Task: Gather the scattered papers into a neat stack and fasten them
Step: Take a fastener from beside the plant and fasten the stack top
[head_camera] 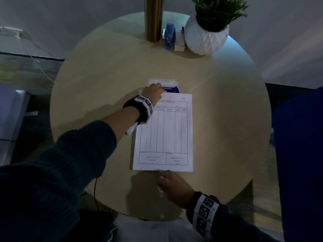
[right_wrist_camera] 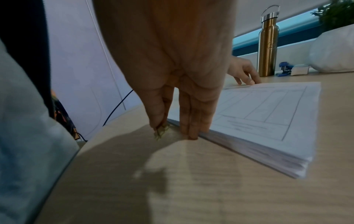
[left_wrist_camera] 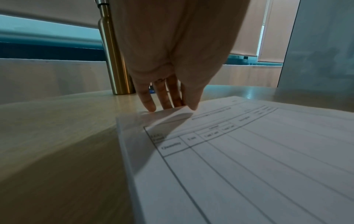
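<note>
A thick stack of white printed forms [head_camera: 164, 133] lies squared in the middle of the round table [head_camera: 227, 119]. My left hand [head_camera: 154, 90] is at its far left corner. In the left wrist view its straight fingers [left_wrist_camera: 166, 100] stand against the far edge and the thumb touches the top sheet, whose corner curls up a little. My right hand [head_camera: 166, 177] is at the near edge, where its straight fingers [right_wrist_camera: 191, 121] press against the side of the stack [right_wrist_camera: 268, 109]. A small pale scrap that I cannot identify shows at its thumb tip. A blue stapler [head_camera: 169, 36] lies at the back of the table.
A gold bottle [head_camera: 153, 20] stands left of the stapler, with a small white box [head_camera: 180, 41] and a white plant pot [head_camera: 206, 39] to its right. A blue and white card [head_camera: 172, 89] pokes out from under the stack's far edge. A blue chair [head_camera: 300, 154] stands at the right.
</note>
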The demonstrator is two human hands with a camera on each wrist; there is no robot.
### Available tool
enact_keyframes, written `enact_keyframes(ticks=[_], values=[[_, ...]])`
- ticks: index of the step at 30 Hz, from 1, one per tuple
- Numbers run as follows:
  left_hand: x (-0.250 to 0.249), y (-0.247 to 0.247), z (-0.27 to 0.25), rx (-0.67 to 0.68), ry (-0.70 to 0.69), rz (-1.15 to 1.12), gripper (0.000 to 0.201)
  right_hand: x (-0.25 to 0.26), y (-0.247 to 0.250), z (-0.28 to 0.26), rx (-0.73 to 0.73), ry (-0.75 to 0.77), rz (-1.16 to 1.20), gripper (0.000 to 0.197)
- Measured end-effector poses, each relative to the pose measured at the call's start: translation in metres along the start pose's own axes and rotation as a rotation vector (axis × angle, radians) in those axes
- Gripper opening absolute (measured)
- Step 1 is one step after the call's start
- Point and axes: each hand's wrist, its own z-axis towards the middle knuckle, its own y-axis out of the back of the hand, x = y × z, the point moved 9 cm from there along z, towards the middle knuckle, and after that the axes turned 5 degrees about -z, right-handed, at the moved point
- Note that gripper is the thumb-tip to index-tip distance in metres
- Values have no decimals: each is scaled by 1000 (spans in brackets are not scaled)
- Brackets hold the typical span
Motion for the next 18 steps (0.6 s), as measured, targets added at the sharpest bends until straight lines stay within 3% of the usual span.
enact_keyframes(ticks=[1,5,11,18], values=[[0,0,1,5,3,11,34,-1,2,3,11,-24,11,7],[2,-5,6,47,39,65,37,-7,3,10,91,-115,69,17],[4,-11,10,22,56,105,38,-9,5,13,141,-138,66,18],[2,-5,17,144,31,132,35,-5,4,14,162,-159,51,19]])
